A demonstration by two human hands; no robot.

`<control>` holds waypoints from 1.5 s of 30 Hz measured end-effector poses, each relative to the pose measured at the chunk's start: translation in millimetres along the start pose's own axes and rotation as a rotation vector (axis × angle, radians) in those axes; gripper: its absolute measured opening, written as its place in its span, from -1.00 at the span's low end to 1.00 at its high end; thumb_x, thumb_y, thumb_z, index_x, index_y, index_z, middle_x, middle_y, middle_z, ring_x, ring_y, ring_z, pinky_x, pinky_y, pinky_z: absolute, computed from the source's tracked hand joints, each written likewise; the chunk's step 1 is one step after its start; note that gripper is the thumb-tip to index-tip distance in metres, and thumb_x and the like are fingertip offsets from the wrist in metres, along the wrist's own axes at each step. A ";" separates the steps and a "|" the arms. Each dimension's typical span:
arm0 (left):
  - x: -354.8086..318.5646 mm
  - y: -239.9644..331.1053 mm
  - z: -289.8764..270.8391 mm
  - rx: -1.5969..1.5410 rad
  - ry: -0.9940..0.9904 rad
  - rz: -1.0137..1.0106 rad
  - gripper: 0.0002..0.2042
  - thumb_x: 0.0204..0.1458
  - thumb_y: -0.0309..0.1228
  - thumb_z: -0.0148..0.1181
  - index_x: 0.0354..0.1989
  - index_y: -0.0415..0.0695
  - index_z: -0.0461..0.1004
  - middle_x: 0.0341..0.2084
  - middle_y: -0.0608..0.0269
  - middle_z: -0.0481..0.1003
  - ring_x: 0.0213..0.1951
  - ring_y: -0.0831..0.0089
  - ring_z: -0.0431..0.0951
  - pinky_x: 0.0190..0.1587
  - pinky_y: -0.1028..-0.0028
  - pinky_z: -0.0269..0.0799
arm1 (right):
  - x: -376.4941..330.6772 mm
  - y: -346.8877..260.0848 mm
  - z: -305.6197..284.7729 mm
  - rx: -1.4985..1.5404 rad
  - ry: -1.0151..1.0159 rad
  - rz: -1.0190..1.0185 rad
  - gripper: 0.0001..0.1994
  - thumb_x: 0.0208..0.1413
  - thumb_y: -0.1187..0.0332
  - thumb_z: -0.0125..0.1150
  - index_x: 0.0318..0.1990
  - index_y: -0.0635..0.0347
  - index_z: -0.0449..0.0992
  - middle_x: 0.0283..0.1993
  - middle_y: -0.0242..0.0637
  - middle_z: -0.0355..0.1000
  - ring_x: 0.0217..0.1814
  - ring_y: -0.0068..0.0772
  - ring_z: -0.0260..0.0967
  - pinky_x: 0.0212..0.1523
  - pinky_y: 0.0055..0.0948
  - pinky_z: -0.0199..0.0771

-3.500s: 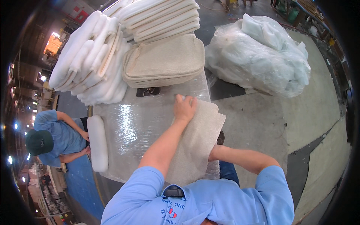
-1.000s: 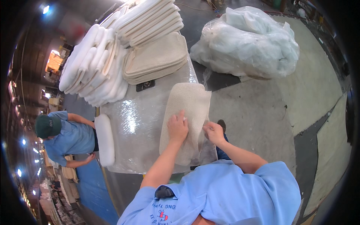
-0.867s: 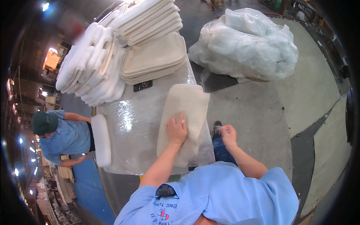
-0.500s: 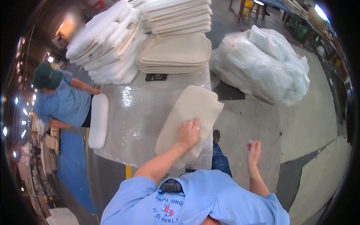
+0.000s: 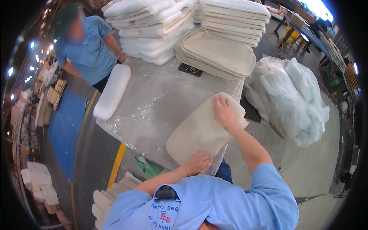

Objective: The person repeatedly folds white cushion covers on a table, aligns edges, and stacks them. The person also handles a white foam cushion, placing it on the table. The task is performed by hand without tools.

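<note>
A beige fabric cushion cover lies flat at a slant on the plastic-covered table in front of me. Its right side is uneven, with a corner sticking out. My right hand rests on its far end, fingers stretched along the cloth. At the near edge, my left hand has its fingers curled on the fabric. Beyond the cover sits a stack of similar beige covers, with a small black flat item beside it on the table.
White padded pieces and more cream ones are piled at the back. A co-worker stands at the left beside a white cushion. To the right, a large bundle in clear plastic rests on the floor. Folded pieces lie at lower left.
My right hand has come from the right side onto the cover's far end. The left hand has slid from its middle to the near edge. My view has shifted left.
</note>
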State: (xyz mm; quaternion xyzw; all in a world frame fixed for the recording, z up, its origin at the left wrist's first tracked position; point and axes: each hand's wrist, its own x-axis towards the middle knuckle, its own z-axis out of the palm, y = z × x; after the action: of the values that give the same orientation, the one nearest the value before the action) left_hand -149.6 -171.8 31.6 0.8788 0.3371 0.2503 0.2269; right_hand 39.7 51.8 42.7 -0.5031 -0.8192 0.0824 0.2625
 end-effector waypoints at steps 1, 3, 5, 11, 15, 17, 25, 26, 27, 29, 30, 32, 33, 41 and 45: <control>-1.0 -1.9 1.3 -0.014 -0.002 -0.026 -0.81 0.19 -0.34 0.26 -0.05 -0.05 0.60 -0.31 0.20 0.48 -0.18 0.16 0.51 -0.05 0.12 0.35 | -9.3 -5.4 11.0 -0.126 0.034 -0.053 -0.64 0.44 0.34 0.03 0.27 0.33 0.35 0.39 -0.05 0.44 0.54 0.11 0.26 0.58 0.23 0.08; -4.0 -3.2 5.0 -0.048 -0.020 -0.071 -0.80 0.18 -0.35 0.26 -0.04 -0.05 0.60 -0.31 0.20 0.48 -0.18 0.16 0.51 -0.04 0.11 0.35 | -22.9 -15.7 20.6 -0.161 -0.110 -0.168 -0.58 0.42 0.33 0.03 0.34 0.31 0.33 0.44 -0.03 0.40 0.63 0.07 0.13 0.63 0.21 -0.07; -5.2 -1.8 3.2 -0.064 -0.025 -0.073 -0.83 0.19 -0.35 0.24 -0.09 -0.05 0.59 -0.30 0.19 0.48 -0.18 0.16 0.50 -0.03 0.10 0.34 | -48.5 -31.5 32.3 -0.158 -0.187 -0.293 -0.51 0.42 0.32 0.03 0.42 0.31 0.28 0.47 -0.03 0.37 0.66 0.04 0.08 0.66 0.20 -0.13; -7.1 -14.9 -8.1 -0.241 -0.052 -0.071 -0.90 0.21 -0.36 0.16 -0.23 -0.09 0.53 -0.28 0.15 0.49 -0.16 0.04 0.50 -0.02 0.04 0.36 | -105.5 -82.1 18.6 0.199 -0.393 -0.281 -0.50 0.42 0.32 0.05 0.44 0.31 0.24 0.49 -0.07 0.36 0.63 0.05 0.16 0.65 0.20 -0.07; -6.8 -20.8 -30.9 -0.186 0.002 -0.325 -0.87 0.20 -0.42 0.11 -0.18 -0.15 0.55 -0.25 0.09 0.50 -0.13 -0.05 0.50 -0.01 0.02 0.38 | -131.6 -67.2 0.2 0.371 -0.476 -0.343 -0.53 0.41 0.35 0.08 0.41 0.27 0.30 0.40 -0.08 0.44 0.57 0.08 0.24 0.60 0.22 0.02; 5.9 -38.1 -40.4 0.001 0.290 -0.388 -0.79 0.21 -0.42 0.10 -0.05 -0.16 0.57 -0.27 0.08 0.51 -0.11 -0.02 0.52 0.00 0.04 0.41 | -116.6 -57.2 -14.3 0.503 -0.526 -0.201 -0.53 0.41 0.36 0.07 0.41 0.28 0.30 0.39 -0.09 0.45 0.57 0.07 0.24 0.60 0.21 0.03; 21.4 -58.5 -47.7 0.474 0.058 -0.484 -0.51 0.20 -0.40 0.09 0.34 -0.14 0.45 -0.21 0.12 0.51 -0.07 0.14 0.53 -0.02 0.06 0.37 | -91.7 -26.2 -0.1 -0.146 -0.219 -0.034 -0.50 0.40 0.31 0.07 0.39 0.39 0.31 0.51 -0.01 0.34 0.65 0.00 0.14 0.65 0.14 -0.06; 17.7 -59.2 -46.1 0.489 0.066 -0.489 -0.51 0.19 -0.40 0.09 0.34 -0.14 0.45 -0.22 0.12 0.50 -0.08 0.15 0.53 -0.03 0.07 0.37 | -99.3 -36.6 0.3 -0.106 -0.248 -0.030 -0.50 0.40 0.30 0.07 0.38 0.41 0.32 0.51 0.00 0.33 0.65 -0.01 0.13 0.65 0.14 -0.06; 14.3 -59.9 -44.6 0.504 0.074 -0.492 -0.50 0.19 -0.40 0.09 0.34 -0.15 0.46 -0.23 0.12 0.49 -0.10 0.15 0.53 -0.05 0.07 0.37 | -106.0 -46.9 0.5 -0.066 -0.278 -0.026 -0.50 0.40 0.28 0.07 0.37 0.42 0.32 0.52 0.01 0.32 0.66 -0.02 0.13 0.65 0.14 -0.07; 15.8 -59.4 -46.6 0.473 0.077 -0.486 -0.48 0.18 -0.41 0.09 0.37 -0.14 0.44 -0.24 0.11 0.48 -0.11 0.12 0.54 -0.05 0.08 0.39 | -124.2 -58.6 0.3 -0.043 -0.290 -0.059 -0.53 0.39 0.31 0.09 0.37 0.33 0.35 0.50 -0.03 0.36 0.63 -0.01 0.18 0.65 0.15 -0.07; 17.9 -59.2 -47.3 0.456 0.079 -0.482 -0.47 0.18 -0.42 0.10 0.38 -0.14 0.43 -0.25 0.10 0.48 -0.12 0.11 0.54 -0.05 0.08 0.40 | -129.8 -59.7 -0.4 -0.033 -0.296 -0.075 -0.54 0.38 0.32 0.10 0.37 0.28 0.37 0.49 -0.05 0.37 0.61 0.00 0.21 0.65 0.15 -0.07; 23.2 -51.2 -49.6 0.176 0.016 -0.628 -0.48 0.21 -0.46 0.08 0.39 -0.12 0.44 -0.22 0.16 0.50 -0.09 0.15 0.55 0.00 0.12 0.41 | -136.0 -60.4 -8.3 0.157 -0.341 -0.014 -0.61 0.34 0.36 0.17 0.29 0.17 0.47 0.45 -0.07 0.42 0.56 -0.01 0.29 0.59 0.08 0.11; 26.5 -46.9 -50.3 0.035 -0.018 -0.697 -0.49 0.23 -0.48 0.07 0.40 -0.11 0.45 -0.21 0.19 0.52 -0.08 0.18 0.56 0.03 0.14 0.42 | -138.8 -59.5 -13.0 0.252 -0.363 0.016 -0.63 0.32 0.38 0.21 0.25 0.12 0.52 0.44 -0.07 0.45 0.53 -0.01 0.34 0.56 0.05 0.20; 31.5 -2.2 -38.6 -2.021 0.291 -0.839 -0.47 0.39 -0.51 -0.08 0.54 -0.08 0.22 0.17 0.19 0.51 0.11 0.37 0.55 0.15 0.26 0.52 | -160.5 -105.8 -34.8 0.735 -0.113 0.188 -0.55 0.15 0.63 0.31 0.21 0.12 0.62 0.48 0.09 0.37 0.30 -0.07 0.53 0.12 -0.31 0.61; 33.5 8.2 -29.3 -1.831 0.237 -0.977 -0.48 0.46 -0.43 -0.05 0.57 -0.10 0.15 0.17 0.18 0.49 0.10 0.40 0.55 0.16 0.31 0.52 | -176.2 -112.9 -39.9 0.554 -0.186 0.124 -0.45 0.09 0.66 0.32 0.27 0.11 0.58 0.57 0.11 0.24 0.29 -0.03 0.55 0.09 -0.33 0.62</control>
State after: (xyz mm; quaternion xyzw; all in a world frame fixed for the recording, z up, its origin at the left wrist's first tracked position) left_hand -141.4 -146.9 68.4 0.1087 0.3573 0.3755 0.8482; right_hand 34.6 -160.5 60.4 -0.4516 -0.7538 0.3645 0.3082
